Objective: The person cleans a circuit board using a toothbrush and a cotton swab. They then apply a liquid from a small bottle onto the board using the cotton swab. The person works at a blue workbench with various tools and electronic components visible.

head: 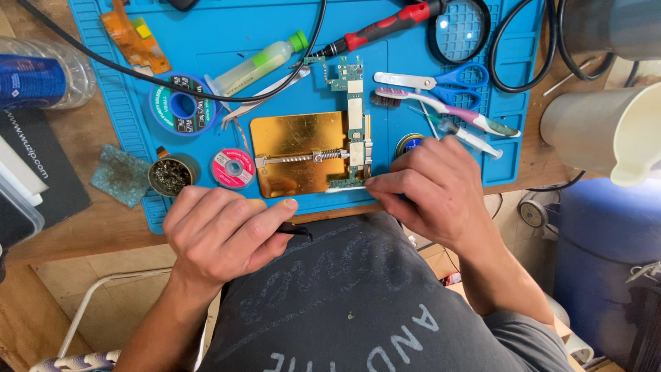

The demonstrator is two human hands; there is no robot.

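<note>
A long green circuit board (353, 120) is clamped upright along the right side of a gold holder plate (296, 162) on a blue work mat (227, 41). My right hand (434, 189) rests at the mat's front edge, its fingertips touching the board's lower end. My left hand (220, 231) sits at the table's front edge, fingers curled round a thin black tool (295, 231) whose tip pokes out to the right.
On the mat lie a red soldering iron (385, 24), blue scissors (441, 77), a toothbrush (447, 110), tweezers (265, 93), a flux bottle (258, 63), solder spools (182, 107) and a magnifier (460, 27). A brass wool tin (169, 177) and a white jug (606, 131) stand nearby.
</note>
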